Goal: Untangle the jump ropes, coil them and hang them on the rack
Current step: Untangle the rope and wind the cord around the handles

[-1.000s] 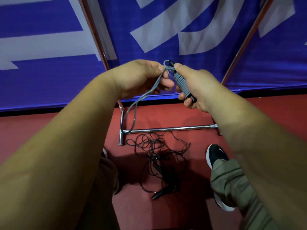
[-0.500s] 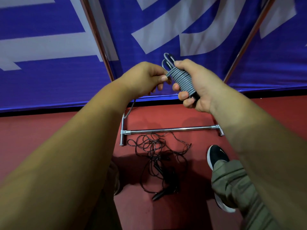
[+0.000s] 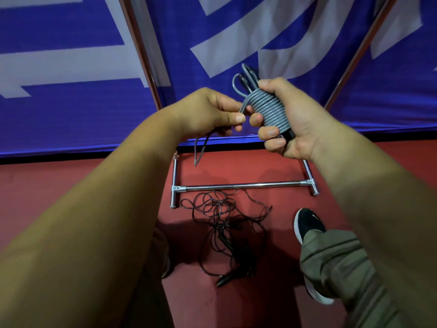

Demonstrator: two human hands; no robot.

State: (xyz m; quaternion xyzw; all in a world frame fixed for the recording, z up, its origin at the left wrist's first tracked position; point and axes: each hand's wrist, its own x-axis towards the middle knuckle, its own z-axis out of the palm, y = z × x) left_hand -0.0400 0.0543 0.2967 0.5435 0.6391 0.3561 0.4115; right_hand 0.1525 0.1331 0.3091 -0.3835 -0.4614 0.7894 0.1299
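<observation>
Grips in the right hand [image 3: 295,121] a grey jump rope [image 3: 269,110] wound in tight turns round its handles, pinches its loose end in the left hand [image 3: 208,112] just beside the coil, and stands over a black jump rope [image 3: 220,216] lying tangled on the red floor [image 3: 71,185] beside the chrome rack [image 3: 236,185].

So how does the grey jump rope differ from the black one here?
The grey rope is wound in tight turns; the black rope lies in a loose tangle. The right hand grips the grey rope and the left hand pinches its tail; the black rope lies untouched on the floor. The grey rope looks thicker than the black rope. Neither hangs on the rack.
</observation>
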